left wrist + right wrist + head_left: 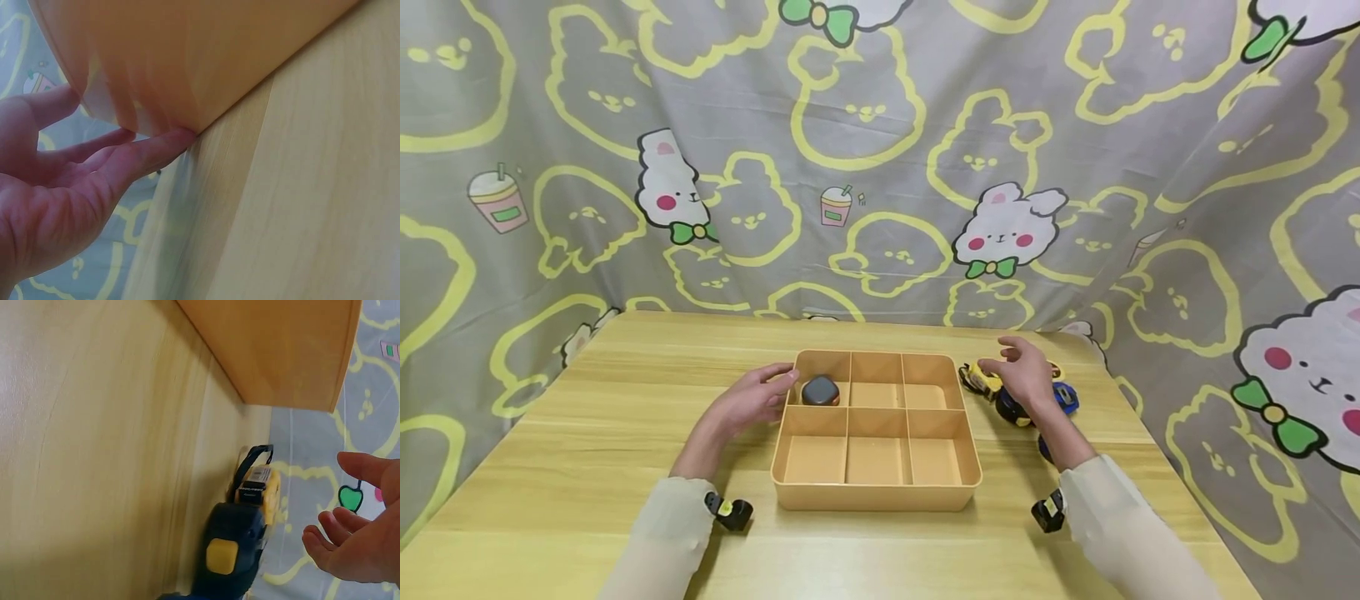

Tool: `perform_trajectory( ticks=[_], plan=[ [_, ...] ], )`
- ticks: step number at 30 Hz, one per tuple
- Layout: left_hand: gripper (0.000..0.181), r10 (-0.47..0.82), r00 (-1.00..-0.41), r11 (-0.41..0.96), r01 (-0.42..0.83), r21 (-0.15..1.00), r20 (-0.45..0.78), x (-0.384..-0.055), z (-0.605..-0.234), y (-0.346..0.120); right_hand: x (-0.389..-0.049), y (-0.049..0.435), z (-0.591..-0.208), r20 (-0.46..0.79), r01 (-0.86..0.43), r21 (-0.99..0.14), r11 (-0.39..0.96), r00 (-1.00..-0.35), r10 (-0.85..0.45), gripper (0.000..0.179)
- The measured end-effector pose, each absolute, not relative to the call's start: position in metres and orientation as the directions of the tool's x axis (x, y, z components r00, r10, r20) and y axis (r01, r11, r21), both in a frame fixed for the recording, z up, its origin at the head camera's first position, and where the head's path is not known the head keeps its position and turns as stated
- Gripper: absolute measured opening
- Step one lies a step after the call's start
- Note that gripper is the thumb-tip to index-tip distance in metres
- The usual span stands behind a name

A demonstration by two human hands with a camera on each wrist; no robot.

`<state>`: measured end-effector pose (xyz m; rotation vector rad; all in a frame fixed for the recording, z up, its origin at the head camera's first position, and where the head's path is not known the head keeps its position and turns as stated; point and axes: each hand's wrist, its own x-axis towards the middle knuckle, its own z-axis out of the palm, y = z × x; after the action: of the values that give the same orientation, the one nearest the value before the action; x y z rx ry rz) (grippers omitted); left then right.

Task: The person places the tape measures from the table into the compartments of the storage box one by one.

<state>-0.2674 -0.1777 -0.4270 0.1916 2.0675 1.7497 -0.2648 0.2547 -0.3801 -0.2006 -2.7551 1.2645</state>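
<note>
A tan box with six compartments stands on the table. In its back left compartment lies a dark rounded-square object with a bit of orange at its edge. My left hand touches the box's left wall with extended fingertips. In the left wrist view, that hand has its fingers spread along the wall. My right hand is over a group of tape measures right of the box, holding nothing. A yellow tape measure with a black strap, a black one and a blue one show around it.
The wooden table runs back to a grey patterned curtain, which also hangs at both sides. A wrist camera sits at the left cuff, another camera at the right cuff. The box's dividers stand up between compartments.
</note>
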Motion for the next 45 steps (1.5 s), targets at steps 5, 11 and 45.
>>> perform_trajectory(
  ticks=[5,11,45],
  plan=[
    [0.075,0.37,-0.901,0.192,-0.165,0.967,-0.227,-0.267,-0.428,-0.177,-0.268,0.262,-0.387,0.008,0.113,-0.759,0.641,-0.983,0.183,0.072],
    [0.075,0.374,-0.9,0.194,-0.161,0.968,-0.225,-0.268,-0.429,-0.175,-0.274,0.271,-0.397,-0.027,0.151,-0.72,0.677,-0.981,0.19,0.081],
    [0.072,0.377,-0.901,0.177,-0.158,0.972,-0.215,-0.267,-0.428,-0.177,-0.293,0.266,-0.414,-0.135,0.171,-0.559,0.812,-0.984,0.114,0.089]
  ],
)
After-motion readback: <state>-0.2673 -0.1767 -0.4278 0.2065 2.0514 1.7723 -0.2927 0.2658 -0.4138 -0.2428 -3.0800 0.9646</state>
